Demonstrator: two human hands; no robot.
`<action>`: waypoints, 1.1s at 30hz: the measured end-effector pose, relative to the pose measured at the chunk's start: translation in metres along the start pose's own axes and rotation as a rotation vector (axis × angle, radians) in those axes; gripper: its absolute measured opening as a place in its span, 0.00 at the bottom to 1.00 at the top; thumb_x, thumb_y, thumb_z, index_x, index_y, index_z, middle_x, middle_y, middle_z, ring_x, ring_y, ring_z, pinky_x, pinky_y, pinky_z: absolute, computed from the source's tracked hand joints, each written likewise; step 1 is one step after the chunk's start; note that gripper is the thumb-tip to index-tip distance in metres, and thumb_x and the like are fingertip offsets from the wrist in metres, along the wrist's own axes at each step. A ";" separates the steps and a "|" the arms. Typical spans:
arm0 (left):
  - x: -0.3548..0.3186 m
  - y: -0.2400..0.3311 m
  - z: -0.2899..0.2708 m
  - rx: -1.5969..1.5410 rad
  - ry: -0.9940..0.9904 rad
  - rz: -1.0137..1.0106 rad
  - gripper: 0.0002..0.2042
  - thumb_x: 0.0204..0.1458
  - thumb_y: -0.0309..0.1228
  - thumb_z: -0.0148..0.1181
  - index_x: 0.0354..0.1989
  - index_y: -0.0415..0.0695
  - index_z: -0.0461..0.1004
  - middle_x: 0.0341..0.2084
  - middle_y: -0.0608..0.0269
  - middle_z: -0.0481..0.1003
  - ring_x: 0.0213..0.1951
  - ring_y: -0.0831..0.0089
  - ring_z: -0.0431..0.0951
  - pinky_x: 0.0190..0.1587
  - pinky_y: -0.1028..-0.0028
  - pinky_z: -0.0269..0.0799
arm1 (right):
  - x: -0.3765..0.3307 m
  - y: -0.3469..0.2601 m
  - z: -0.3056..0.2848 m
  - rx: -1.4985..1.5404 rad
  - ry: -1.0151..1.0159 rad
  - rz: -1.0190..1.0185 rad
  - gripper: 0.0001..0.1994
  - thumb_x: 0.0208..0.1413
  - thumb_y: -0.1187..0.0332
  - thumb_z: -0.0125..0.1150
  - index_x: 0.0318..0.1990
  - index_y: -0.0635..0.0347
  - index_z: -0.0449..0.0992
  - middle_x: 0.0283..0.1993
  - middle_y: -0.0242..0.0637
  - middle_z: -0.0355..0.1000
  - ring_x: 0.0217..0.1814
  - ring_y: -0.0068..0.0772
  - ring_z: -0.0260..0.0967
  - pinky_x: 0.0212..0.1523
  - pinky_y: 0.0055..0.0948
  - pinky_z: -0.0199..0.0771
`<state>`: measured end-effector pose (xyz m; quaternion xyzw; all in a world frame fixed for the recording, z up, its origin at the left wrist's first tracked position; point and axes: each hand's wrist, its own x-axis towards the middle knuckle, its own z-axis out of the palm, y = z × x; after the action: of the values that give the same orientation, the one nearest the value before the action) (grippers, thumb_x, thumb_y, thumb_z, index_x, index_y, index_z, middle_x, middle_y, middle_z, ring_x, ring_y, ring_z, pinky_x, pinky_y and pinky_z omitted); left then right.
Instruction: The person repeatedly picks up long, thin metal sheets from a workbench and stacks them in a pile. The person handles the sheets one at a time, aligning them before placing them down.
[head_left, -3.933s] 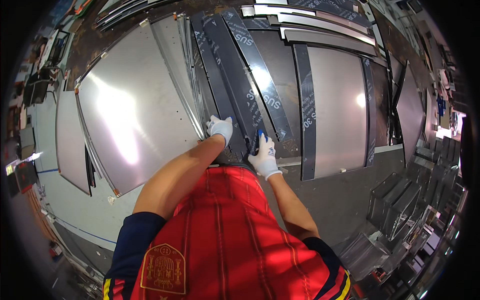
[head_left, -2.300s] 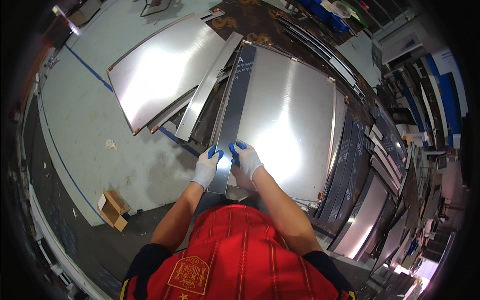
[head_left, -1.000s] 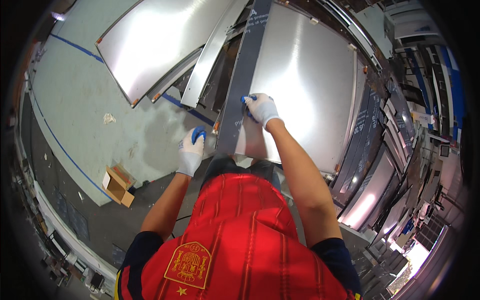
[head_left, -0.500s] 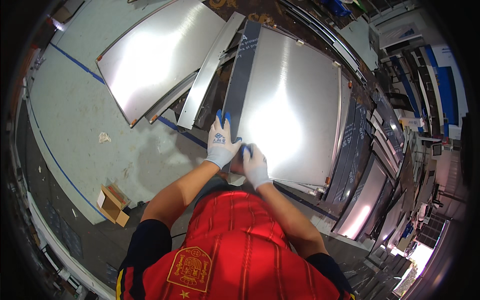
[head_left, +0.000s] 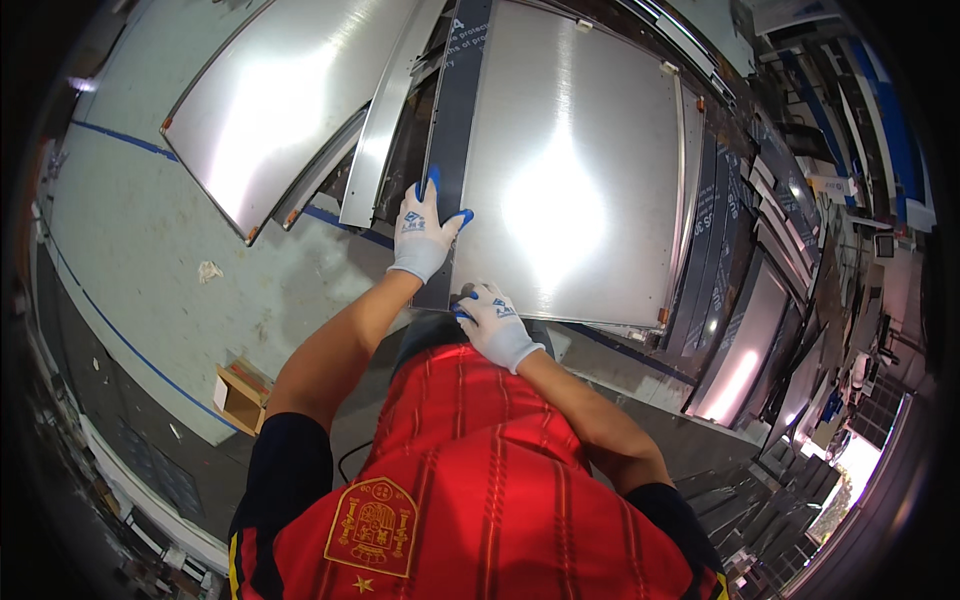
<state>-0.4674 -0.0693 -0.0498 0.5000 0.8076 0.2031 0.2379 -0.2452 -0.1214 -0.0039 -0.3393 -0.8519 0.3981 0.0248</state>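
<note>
Along the left edge of the brushed-metal sheet (head_left: 610, 110): dark film-covered strip (head_left: 455, 125), lying lengthwise (overlap or mere contact unclear). Note left hand (head_left: 421, 237) spread across strip, thumb and fingers apart; right hand (head_left: 494, 322) curled at sheet's near-left corner, grip unclear. Probably best to press evenly, check edges parallel, mind sharp corners.

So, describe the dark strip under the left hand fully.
The dark strip is long, narrow and blue-grey, seemingly film-covered metal, with pale printing toward its far end. It lies just left of the bright sheet, reaching the picture's top. The left hand spreads over it; the right hand is near its close end, contact unclear.
</note>
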 end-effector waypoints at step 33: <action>0.073 -0.018 0.006 0.499 0.389 0.305 0.33 0.73 0.43 0.57 0.81 0.36 0.64 0.81 0.36 0.61 0.81 0.39 0.59 0.83 0.43 0.51 | -0.131 0.097 -0.087 0.458 0.833 0.453 0.14 0.72 0.68 0.64 0.60 0.62 0.84 0.54 0.46 0.85 0.55 0.40 0.83 0.60 0.35 0.81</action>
<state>-0.5047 -0.0104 -0.0781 0.6098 0.7784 0.1241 -0.0831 -0.0634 -0.0980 0.0182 -0.6303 -0.5664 0.4010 0.3480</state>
